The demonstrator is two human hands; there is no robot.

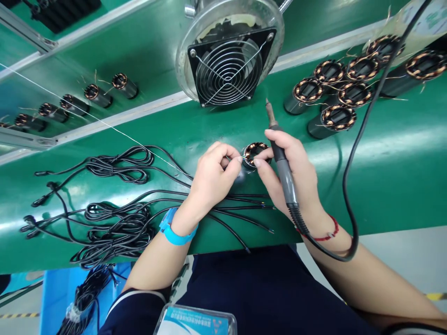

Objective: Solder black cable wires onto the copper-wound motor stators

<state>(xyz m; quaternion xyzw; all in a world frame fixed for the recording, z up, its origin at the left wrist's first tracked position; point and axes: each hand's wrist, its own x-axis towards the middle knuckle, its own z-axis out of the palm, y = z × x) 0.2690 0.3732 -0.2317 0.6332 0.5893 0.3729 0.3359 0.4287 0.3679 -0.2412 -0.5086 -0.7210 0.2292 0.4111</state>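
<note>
One tight pinch of your left hand [217,171] seems to hold a wire [242,158] at the copper ring [250,152] just right of it, your right hand [302,174] wraps the soldering iron [287,179], and this wire step likely needs steady fingers.

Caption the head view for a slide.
Left hand and right hand, the latter holding a soldering iron, at a copper-wound stator near a caged fan.

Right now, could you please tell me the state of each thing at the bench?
Soldering iron: in right hand, tip raised
Stator between hands: upright
Stators at right: grouped, wire ends protruding
Black cables: looped, ends spread
Fan: guard fitted; spinning unclear
</note>
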